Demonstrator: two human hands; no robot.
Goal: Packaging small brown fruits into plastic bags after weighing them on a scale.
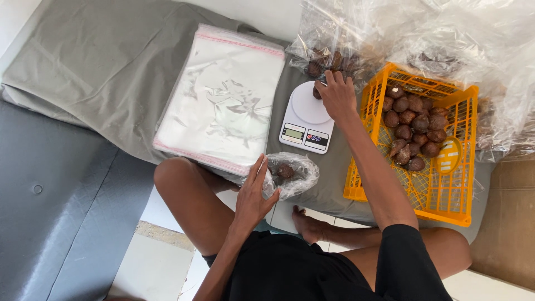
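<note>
A grey cloth (111, 67) is lying over the pale tiled floor (161, 262). A dark grey padded mat (56, 212) is covering the left side. Soft daylight is falling evenly.

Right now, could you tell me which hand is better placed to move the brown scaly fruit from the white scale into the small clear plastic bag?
The right hand, probably: its fingers already rest on the brown scaly fruit at the white kitchen scale. The left hand is occupied holding the small clear plastic bag.
</note>
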